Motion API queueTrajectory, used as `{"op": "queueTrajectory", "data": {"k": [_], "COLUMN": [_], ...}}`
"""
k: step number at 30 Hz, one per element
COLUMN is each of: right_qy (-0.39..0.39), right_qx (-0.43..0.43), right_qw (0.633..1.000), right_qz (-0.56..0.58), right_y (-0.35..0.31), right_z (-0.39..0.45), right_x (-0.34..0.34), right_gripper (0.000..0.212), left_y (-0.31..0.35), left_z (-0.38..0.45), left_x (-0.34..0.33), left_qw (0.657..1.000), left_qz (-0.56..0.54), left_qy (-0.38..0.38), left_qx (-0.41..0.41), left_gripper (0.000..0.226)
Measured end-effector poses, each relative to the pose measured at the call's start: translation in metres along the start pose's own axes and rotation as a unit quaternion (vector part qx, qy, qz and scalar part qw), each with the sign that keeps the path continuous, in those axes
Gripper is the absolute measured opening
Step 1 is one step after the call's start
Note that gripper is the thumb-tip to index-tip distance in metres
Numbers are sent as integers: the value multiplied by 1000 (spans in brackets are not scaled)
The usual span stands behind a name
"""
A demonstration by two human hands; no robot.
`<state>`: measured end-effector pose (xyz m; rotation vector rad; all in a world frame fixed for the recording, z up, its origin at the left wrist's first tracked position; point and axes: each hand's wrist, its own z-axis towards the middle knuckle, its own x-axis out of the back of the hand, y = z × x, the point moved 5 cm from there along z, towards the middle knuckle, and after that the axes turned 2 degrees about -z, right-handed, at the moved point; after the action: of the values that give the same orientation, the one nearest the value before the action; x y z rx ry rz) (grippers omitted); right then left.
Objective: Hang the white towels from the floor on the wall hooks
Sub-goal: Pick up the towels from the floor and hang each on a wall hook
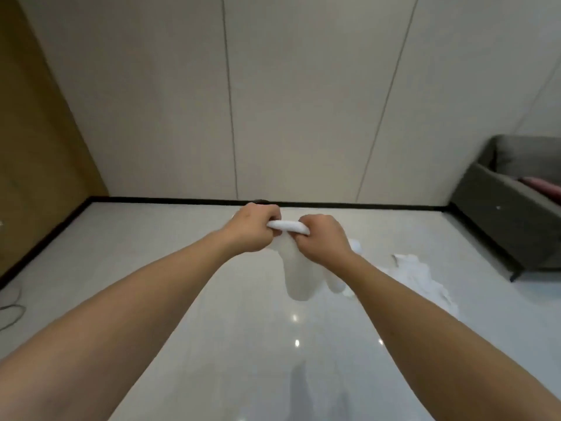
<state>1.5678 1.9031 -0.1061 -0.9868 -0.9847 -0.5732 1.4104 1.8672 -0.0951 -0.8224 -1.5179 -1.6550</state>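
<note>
A white towel (pixel 299 275) hangs in the air in front of me, bunched at its top edge. My left hand (pixel 253 229) grips that top edge on the left, and my right hand (pixel 323 238) grips it close beside, on the right. The towel's folds dangle below both fists above the glossy floor. Another white towel (pixel 420 276) lies crumpled on the floor to the right, partly behind my right forearm. No wall hooks show on the pale panelled wall (pixel 303 101) ahead.
A grey sofa (pixel 513 214) with a pink cushion stands at the right wall. A black skirting strip (pixel 349 205) runs along the wall's foot. A brown wooden panel (pixel 33 147) covers the left side, with thin cables (pixel 12 311) on the floor below it.
</note>
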Motion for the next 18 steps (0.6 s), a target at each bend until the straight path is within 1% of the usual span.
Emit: {"op": "queueTrajectory", "data": {"k": [3,4,7,8,9,11,14,18], "right_qy": [-29,-43,-88,-107,-129,-174,-222,-271], "right_qx": [105,136,217,242,264,303,373,437], "right_qw": [994,990,972,964,956,937,901,856], "right_qz": [0,2,2,2,3,6,17,52], "right_y": [-128,-168,-277,-311,-345,-414,-521,-656], "right_z": [62,78,114,123,132,145,161,181], "right_x": [-44,-62,-124,-147,-173,-222,-285,-334], "right_gripper": [35,34,31,32,32,34,33,36], "left_y": [-111,-149,-253,-285,-317,-374,-443,-512], "left_z": [-36,-54,-122,-146,-169,-210,-255,-300], "left_x": [87,111,168,185,202,240,305,378], "left_qw": [992,986,964,954,943,918,876,821], "left_qz": [10,15,42,45,42,39,48,16], "left_qy": [91,111,138,148,162,197,259,312], "left_qx": [89,123,223,256,289,343,403,477], "left_gripper": [10,15,53,58,57,46,39,36]}}
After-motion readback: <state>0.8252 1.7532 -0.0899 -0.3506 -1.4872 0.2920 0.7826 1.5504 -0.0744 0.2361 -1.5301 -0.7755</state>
